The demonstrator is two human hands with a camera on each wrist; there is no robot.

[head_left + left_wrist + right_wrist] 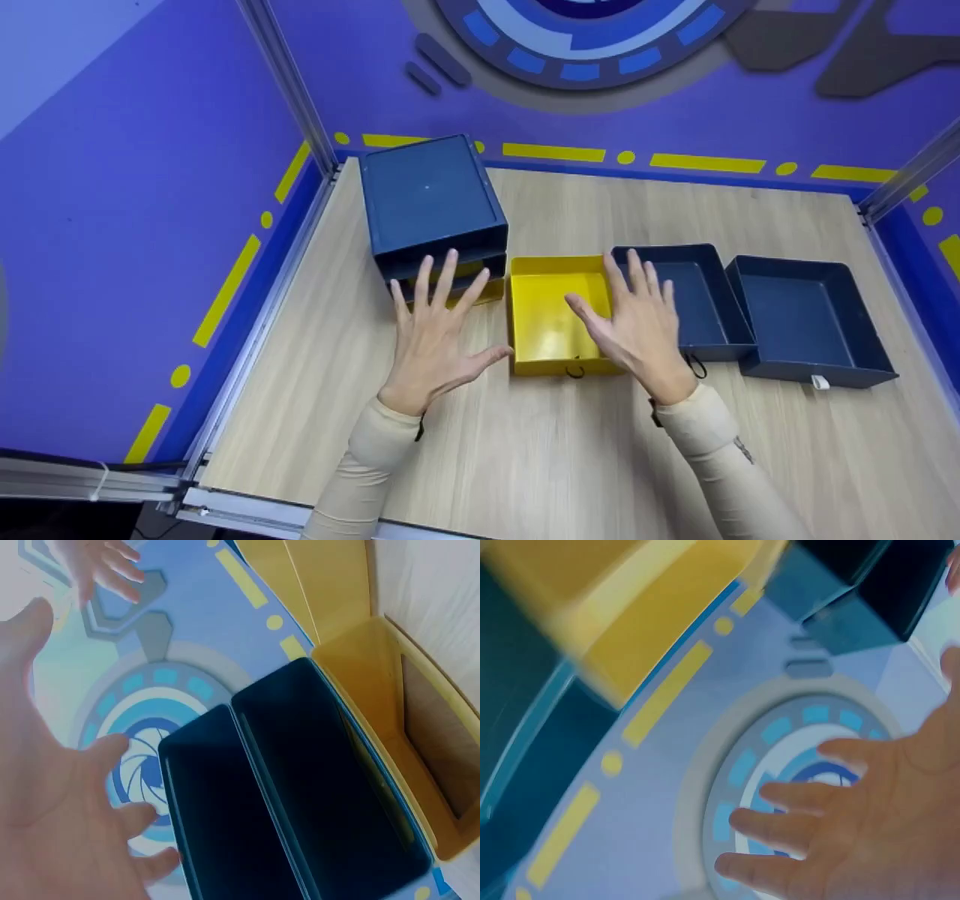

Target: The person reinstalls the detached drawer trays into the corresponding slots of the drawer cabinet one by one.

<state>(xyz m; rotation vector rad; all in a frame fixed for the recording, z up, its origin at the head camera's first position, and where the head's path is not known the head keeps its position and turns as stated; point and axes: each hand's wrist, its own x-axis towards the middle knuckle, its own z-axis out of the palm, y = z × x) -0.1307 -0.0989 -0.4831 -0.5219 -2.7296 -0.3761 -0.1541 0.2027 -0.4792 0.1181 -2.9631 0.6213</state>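
My left hand (435, 345), fingers spread, is raised in front of a dark blue drawer cabinet (431, 195) at the back left. In the left wrist view the cabinet shows two dark hollow bays (247, 795) and a yellow section (367, 682) beside them. Spread as well, my right hand (641, 330) hovers by the right side of a yellow drawer (555, 315) and covers part of it. Neither hand grips anything. To the right lie a dark blue drawer (690, 292) with a black loop and another dark blue drawer (810, 315) with a white tab.
Everything stands on a wood-grain table (555, 450). Purple-blue panels (570, 112) with yellow marks wall off the back and both sides. A metal rail (262, 300) runs along the left table edge.
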